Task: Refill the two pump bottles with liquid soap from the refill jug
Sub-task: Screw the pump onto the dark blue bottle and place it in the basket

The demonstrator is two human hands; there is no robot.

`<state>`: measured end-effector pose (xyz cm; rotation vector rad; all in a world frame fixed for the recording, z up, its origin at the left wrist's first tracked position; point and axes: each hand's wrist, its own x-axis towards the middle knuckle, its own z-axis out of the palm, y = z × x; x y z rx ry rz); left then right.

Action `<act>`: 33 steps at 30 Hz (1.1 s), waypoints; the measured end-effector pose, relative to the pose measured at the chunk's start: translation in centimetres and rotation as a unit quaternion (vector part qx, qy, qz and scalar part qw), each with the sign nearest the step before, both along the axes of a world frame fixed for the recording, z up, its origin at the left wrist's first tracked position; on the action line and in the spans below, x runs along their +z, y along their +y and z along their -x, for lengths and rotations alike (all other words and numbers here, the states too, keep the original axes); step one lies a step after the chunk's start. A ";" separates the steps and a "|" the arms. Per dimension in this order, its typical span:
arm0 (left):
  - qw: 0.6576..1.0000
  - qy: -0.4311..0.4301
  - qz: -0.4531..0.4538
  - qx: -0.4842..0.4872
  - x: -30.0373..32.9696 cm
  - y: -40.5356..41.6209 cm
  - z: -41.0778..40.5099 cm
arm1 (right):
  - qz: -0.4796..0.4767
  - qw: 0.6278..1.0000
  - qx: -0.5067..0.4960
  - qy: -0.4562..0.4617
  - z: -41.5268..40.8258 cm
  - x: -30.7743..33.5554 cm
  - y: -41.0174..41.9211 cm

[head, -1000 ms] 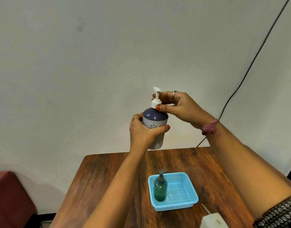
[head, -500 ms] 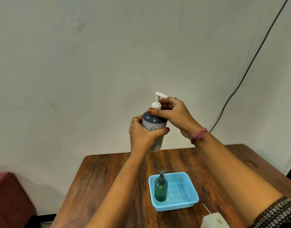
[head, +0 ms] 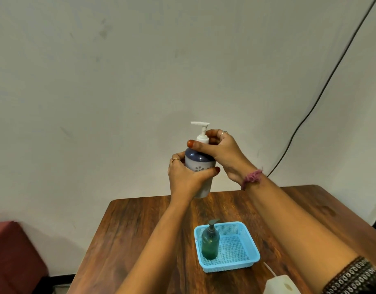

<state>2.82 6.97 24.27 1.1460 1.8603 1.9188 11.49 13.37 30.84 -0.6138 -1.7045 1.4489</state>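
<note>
On wood table point(head: 140, 225): blue basket point(head: 249, 248), grn bottle point(head: 210, 244).

Soft, even, dim indoor light; faint shadows fell on the wall point(head: 119, 81); wide-angle bending curved the cable point(head: 323, 92); slight overall blur.

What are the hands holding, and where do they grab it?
Both hold the blue-and-white pump bottle. The left hand wraps its body; the right hand pinches the white pump collar at the neck.

Dark wooden table point(head: 140, 230) with a blue mesh basket point(head: 249, 256) and white jug top point(head: 281, 285) at its near edge.
</note>
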 end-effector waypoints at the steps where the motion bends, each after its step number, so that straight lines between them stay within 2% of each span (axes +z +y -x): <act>1: 1.000 0.000 0.002 -0.001 -0.1 0.0 0.1 | 0.011 1.000 0.029 -0.003 -0.2 0.0 0.2; 5: 1.000 0.004 0.002 0.005 -0.4 0.1 0.4 | -0.005 0.993 0.118 0.001 -1.3 0.4 1.0; 9: 1.000 0.005 0.010 0.009 -0.5 0.4 0.2 | -0.009 0.999 -0.014 0.029 -0.3 -0.1 0.2; 11: 1.000 0.005 0.016 0.005 -0.8 0.5 0.0 | -0.010 0.999 -0.037 0.017 0.0 -0.4 0.1; 16: 1.000 0.002 0.024 -0.001 -0.9 0.2 -0.1 | -0.013 0.993 0.109 -0.046 -1.8 0.1 1.0; 18: 1.000 -0.003 0.024 -0.006 -0.9 0.3 -0.1 | -0.027 0.992 0.115 -0.051 -2.0 0.0 1.0; 23: 1.000 -0.011 0.027 0.003 -1.2 0.6 -0.4 | -0.016 0.999 -0.039 0.005 -0.9 -1.0 -0.1; 26: 0.999 -0.025 0.017 0.008 -1.1 0.6 -0.7 | -0.025 0.994 -0.107 -0.002 -0.1 -1.6 -0.6; 30: 0.999 -0.032 0.013 0.021 -1.0 0.7 -1.1 | -0.053 0.986 -0.160 -0.014 0.5 -2.0 -0.7; 33: 0.999 -0.026 0.014 0.033 -1.2 0.9 -1.1 | -0.054 0.986 -0.161 -0.003 0.6 -2.1 -0.6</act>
